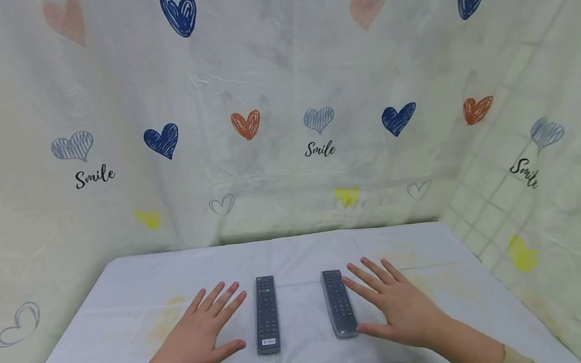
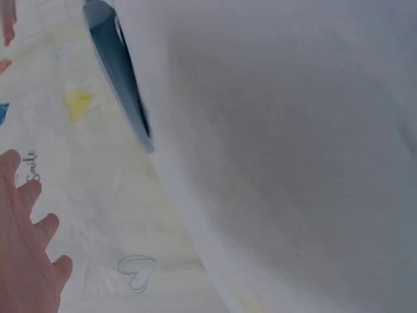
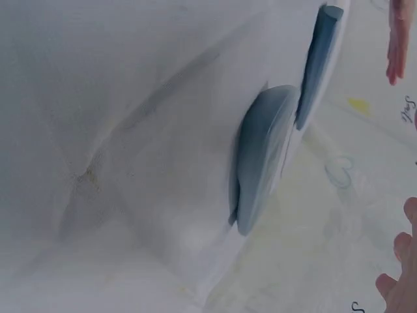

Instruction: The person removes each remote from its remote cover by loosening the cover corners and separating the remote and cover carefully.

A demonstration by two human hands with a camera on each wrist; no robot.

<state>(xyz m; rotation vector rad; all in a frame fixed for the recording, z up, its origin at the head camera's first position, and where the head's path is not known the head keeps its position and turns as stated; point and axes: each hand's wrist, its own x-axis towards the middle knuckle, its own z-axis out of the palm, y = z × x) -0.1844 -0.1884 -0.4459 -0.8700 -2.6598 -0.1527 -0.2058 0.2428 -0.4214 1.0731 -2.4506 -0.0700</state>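
Black plastic, lower centre of the frame: left remote control (image 1: 266, 315), lying face up and nearly straight up and down, with a white label (image 1: 268, 341) at the near end; well apart to the right, right remote control (image 1: 340, 304), also face up, far end leaning left. Resting on a white table cover (image 1: 302, 319) marked with yellowish patches (image 1: 165, 325). Pictured lower left of centre, left hand (image 1: 200, 334), back to the camera, fingers straight and spread apart, thumb pointing toward the left remote control across a gap. Pictured lower right of centre, right hand (image 1: 402, 310), fingers likewise straight and fanned apart, index fingertip and thumb at the right remote control's edge as seen from the head, but clear of both remotes in the right wrist view. Visible at bottom right, a beige sleeve (image 1: 516, 358). Hung across the upper frame, a pale curtain (image 1: 270, 62) printed with blue, red, pink and yellow hearts (image 1: 161, 142) and "Smile" lettering (image 1: 320, 149).
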